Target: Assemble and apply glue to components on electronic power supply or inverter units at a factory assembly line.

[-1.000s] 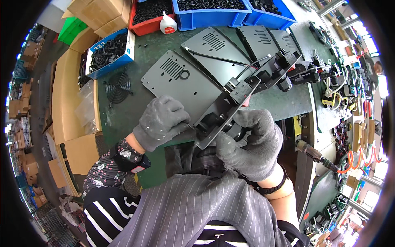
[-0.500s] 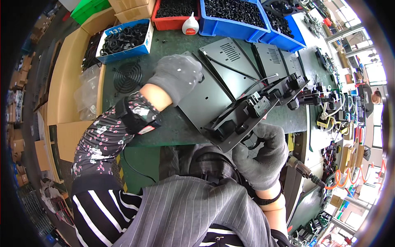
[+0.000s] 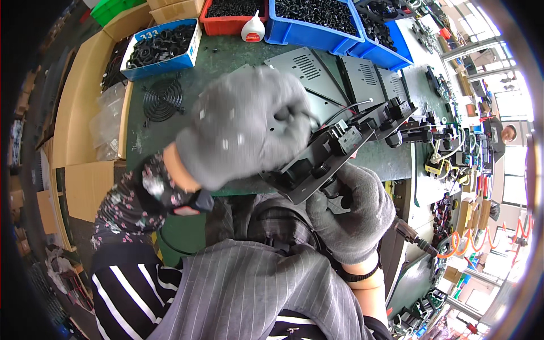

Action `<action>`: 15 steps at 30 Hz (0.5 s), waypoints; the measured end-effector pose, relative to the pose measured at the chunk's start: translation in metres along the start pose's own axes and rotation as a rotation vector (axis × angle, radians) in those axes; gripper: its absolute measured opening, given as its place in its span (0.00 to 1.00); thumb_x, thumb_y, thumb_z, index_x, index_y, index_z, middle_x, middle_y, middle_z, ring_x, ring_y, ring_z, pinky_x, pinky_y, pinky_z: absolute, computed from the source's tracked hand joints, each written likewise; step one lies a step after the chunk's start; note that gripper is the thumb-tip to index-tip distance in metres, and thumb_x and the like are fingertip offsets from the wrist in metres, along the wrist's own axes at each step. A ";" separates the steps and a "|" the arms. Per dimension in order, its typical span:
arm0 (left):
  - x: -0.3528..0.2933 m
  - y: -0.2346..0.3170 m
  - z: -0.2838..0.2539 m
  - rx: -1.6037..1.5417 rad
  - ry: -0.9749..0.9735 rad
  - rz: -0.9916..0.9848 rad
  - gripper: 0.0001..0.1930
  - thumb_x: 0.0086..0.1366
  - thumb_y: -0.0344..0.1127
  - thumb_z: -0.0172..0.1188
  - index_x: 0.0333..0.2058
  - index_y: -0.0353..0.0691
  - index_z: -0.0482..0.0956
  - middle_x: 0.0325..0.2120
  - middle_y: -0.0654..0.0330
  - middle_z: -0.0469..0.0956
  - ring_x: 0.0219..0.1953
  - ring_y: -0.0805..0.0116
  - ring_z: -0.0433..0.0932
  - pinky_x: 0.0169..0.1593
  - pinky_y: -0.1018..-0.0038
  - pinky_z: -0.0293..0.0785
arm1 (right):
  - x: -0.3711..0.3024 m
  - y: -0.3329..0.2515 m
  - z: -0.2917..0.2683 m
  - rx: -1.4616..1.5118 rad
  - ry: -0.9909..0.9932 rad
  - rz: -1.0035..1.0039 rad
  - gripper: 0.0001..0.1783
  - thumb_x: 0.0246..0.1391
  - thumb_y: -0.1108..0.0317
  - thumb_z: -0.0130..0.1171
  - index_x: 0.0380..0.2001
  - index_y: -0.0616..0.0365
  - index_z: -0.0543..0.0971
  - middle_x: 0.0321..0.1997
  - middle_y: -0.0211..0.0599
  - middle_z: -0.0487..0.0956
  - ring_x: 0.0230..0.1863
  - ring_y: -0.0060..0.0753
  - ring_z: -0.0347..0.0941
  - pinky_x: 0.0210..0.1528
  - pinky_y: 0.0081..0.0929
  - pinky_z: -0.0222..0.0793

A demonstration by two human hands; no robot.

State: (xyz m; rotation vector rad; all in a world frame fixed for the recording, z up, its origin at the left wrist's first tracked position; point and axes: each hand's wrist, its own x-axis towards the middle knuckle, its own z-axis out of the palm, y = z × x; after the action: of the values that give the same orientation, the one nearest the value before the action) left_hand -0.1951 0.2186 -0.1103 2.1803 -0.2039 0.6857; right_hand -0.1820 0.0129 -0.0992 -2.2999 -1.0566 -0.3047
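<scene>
My left hand, in a grey glove, is blurred above the grey metal panels. Its fingers are curled in, and whatever is between them is too smeared to make out. Beneath it, a black panel assembly with sockets and switches stands tilted at the bench's front edge. My gloved right hand is closed at the near side of this assembly, fingers and thumb around a dark curved part that is mostly hidden. A thin cable with a white plug runs out behind the assembly.
Slotted grey panels lie behind. A black fan guard rests at left, near a box of black rings. Red and blue bins of small black parts and a white bottle line the back. A power driver hangs at right.
My left hand has come nearer and to the right, from the flat panel toward the black assembly. My right hand stays closed at the assembly's near side.
</scene>
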 end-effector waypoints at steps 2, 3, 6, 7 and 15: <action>-0.010 0.011 0.002 -0.028 -0.011 0.103 0.04 0.49 0.23 0.59 0.26 0.38 0.77 0.20 0.62 0.76 0.19 0.72 0.74 0.24 0.77 0.71 | 0.000 -0.002 -0.001 0.012 -0.015 0.025 0.20 0.38 0.64 0.70 0.37 0.57 0.76 0.25 0.33 0.77 0.23 0.35 0.75 0.25 0.28 0.69; -0.014 0.015 0.000 -0.076 -0.099 0.035 0.04 0.49 0.24 0.60 0.26 0.39 0.78 0.20 0.62 0.75 0.20 0.71 0.73 0.25 0.76 0.70 | 0.001 -0.003 -0.001 0.025 -0.024 0.056 0.20 0.38 0.63 0.70 0.36 0.57 0.76 0.25 0.33 0.77 0.23 0.35 0.74 0.25 0.28 0.69; -0.024 0.009 0.002 -0.250 -0.126 -0.016 0.03 0.50 0.26 0.61 0.26 0.40 0.80 0.19 0.62 0.74 0.22 0.71 0.74 0.27 0.75 0.70 | 0.001 -0.004 -0.003 -0.016 -0.059 0.048 0.18 0.41 0.62 0.69 0.36 0.57 0.76 0.24 0.32 0.77 0.23 0.36 0.74 0.25 0.29 0.69; -0.020 0.009 -0.006 -0.265 -0.264 -0.060 0.04 0.52 0.30 0.64 0.28 0.40 0.82 0.23 0.61 0.75 0.26 0.70 0.75 0.31 0.74 0.71 | 0.001 -0.005 -0.003 -0.020 -0.058 0.048 0.18 0.41 0.62 0.69 0.36 0.57 0.76 0.24 0.32 0.77 0.23 0.36 0.74 0.25 0.29 0.69; -0.021 0.003 -0.001 -0.381 -0.290 0.001 0.08 0.56 0.35 0.66 0.33 0.39 0.83 0.36 0.58 0.77 0.36 0.65 0.77 0.39 0.71 0.73 | 0.003 0.011 0.003 0.362 -0.184 0.170 0.16 0.54 0.53 0.58 0.29 0.57 0.75 0.21 0.39 0.73 0.21 0.47 0.71 0.23 0.37 0.64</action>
State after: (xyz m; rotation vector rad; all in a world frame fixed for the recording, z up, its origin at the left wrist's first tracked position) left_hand -0.2139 0.2155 -0.1189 1.8999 -0.4484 0.2959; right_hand -0.1721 0.0110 -0.1054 -2.0963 -0.9083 0.1586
